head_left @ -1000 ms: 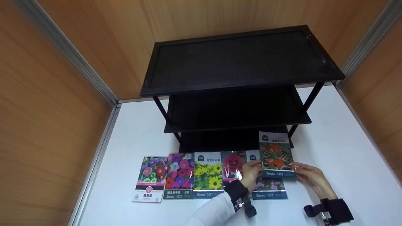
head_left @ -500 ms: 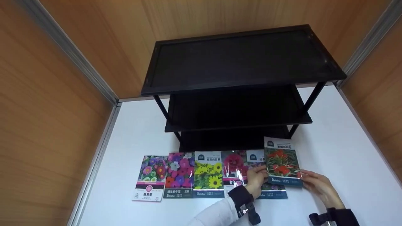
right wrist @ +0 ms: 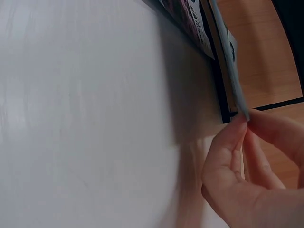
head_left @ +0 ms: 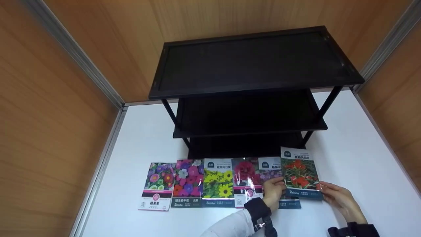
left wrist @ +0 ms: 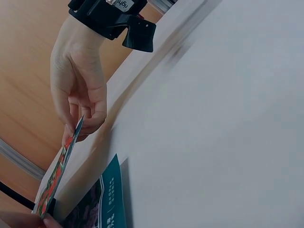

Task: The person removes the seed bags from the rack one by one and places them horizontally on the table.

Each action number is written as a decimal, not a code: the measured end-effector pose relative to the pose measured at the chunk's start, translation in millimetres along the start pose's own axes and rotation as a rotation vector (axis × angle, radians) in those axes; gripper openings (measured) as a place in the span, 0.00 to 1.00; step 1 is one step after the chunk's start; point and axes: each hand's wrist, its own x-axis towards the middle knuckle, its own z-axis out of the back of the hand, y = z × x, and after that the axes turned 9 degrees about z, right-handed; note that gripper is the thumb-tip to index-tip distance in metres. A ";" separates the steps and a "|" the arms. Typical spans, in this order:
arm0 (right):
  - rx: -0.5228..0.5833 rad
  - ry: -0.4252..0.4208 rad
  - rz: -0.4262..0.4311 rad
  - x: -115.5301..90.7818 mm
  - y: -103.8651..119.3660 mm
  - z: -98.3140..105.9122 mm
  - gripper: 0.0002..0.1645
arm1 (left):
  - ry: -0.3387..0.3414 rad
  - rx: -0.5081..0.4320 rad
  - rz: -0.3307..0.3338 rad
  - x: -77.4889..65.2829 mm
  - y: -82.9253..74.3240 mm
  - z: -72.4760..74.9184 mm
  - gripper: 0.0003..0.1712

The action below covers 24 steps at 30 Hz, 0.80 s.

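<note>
Between my two hands is a seed packet with red flowers [head_left: 300,173]. My left hand [head_left: 273,194] pinches its left edge near the bottom, and the thumb and fingers of my right hand [head_left: 340,199] pinch the right edge. In the left wrist view the red-flower packet [left wrist: 57,171] stands tilted above the white table. The right wrist view shows it edge-on, with my right hand [right wrist: 256,175] at its corner. Below and behind it lies a purple-flower seed packet [head_left: 271,164], partly covered by the held packet and my left hand.
Left of the hands, more seed packets lie in a row: dark pink [head_left: 246,174], yellow [head_left: 218,182], petunia-like [head_left: 187,182] and mixed daisies [head_left: 158,184]. Behind them stands a black three-tier shelf [head_left: 256,65] on the white table [head_left: 138,131], with wooden walls [head_left: 65,131] around.
Both hands have moved right and toward the person with the red-flower packet. More of the purple-flower packet's upper part now shows, as does the dark pink packet's lower part.
</note>
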 end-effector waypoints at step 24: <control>-0.053 -0.076 -0.053 -6.6 1.4 21.8 0.10 | -0.024 0.015 -0.025 -10.0 14.3 -21.3 0.16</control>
